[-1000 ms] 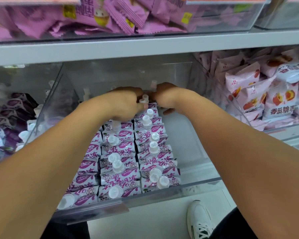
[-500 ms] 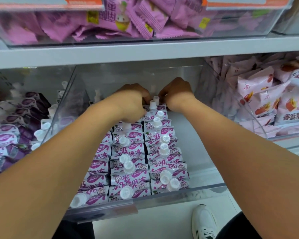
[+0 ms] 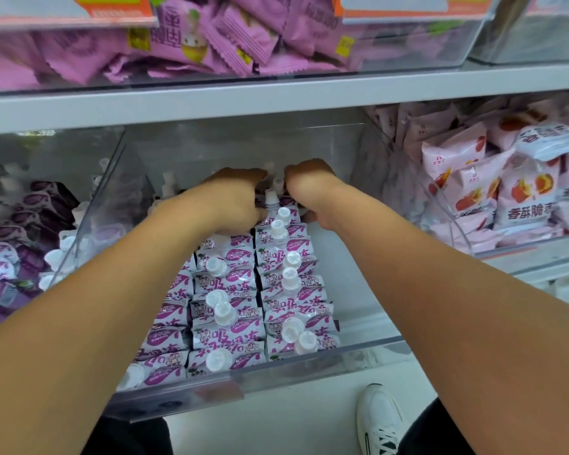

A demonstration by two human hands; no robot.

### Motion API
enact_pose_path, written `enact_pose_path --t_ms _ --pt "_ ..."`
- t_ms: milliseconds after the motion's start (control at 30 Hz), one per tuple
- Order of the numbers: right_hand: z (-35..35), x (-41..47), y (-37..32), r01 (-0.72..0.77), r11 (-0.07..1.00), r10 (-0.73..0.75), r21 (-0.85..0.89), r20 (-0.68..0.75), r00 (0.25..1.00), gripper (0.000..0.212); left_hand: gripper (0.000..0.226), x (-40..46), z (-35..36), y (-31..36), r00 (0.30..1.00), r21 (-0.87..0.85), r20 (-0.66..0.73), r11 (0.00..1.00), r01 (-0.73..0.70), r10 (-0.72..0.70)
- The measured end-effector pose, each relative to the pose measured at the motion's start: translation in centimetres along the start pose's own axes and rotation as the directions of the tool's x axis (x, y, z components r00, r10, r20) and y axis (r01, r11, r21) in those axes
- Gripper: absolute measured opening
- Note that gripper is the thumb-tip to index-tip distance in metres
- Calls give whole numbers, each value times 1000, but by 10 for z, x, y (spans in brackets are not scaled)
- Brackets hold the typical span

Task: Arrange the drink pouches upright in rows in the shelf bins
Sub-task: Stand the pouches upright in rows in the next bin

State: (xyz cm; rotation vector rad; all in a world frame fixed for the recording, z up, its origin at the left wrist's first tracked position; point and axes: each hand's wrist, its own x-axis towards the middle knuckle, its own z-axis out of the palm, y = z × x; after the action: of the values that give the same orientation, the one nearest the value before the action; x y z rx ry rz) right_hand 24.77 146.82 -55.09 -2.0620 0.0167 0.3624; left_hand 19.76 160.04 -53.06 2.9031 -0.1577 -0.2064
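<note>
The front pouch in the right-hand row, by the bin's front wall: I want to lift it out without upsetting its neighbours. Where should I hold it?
Probably by its white cap, pinched from above. That front pouch stands packed against the clear bin's front wall and the pouch behind, so its flat faces are shut in. Only the cap and spout stick up free.

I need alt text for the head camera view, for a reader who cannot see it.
Both hands, left hand and right hand, reach to the back of a clear shelf bin, handling purple drink pouches standing in rows. Pink snack packets fill the neighbouring bin.
</note>
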Motion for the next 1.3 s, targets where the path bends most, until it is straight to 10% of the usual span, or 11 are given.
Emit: enact_pose_path --t_ms 267,500,700,933,1133,1233,1300 --pt "2 -2 11 -281 785 125 552 304 945 31 33 1 -5 1 995 82 103 997 5 -13" --pt "-26 -70 -4 -352 918 292 185 286 913 87 54 -50 0 0 979 117 201 993 19 -42" --pt "-16 -112 6 -469 808 134 356 666 734 84 60 -73 19 -11 984 1 172 999 40 -39" --pt "-41 -125 24 -603 765 344 226 648 679 118 61 -65 14 -14 963 87 266 996 28 -50" --pt "-29 -133 10 -615 773 346 158 708 616 93 56 -66 19 -6 965 110 257 994 24 -52" --pt "-37 -134 7 -499 867 394 12 598 698 94 61 -66 15 -10 957 97 287 995 9 -36" --pt "-45 -146 -1 -127 924 275 -362 393 878 95 63 -68 9 -14 968 116 250 993 -22 -7"
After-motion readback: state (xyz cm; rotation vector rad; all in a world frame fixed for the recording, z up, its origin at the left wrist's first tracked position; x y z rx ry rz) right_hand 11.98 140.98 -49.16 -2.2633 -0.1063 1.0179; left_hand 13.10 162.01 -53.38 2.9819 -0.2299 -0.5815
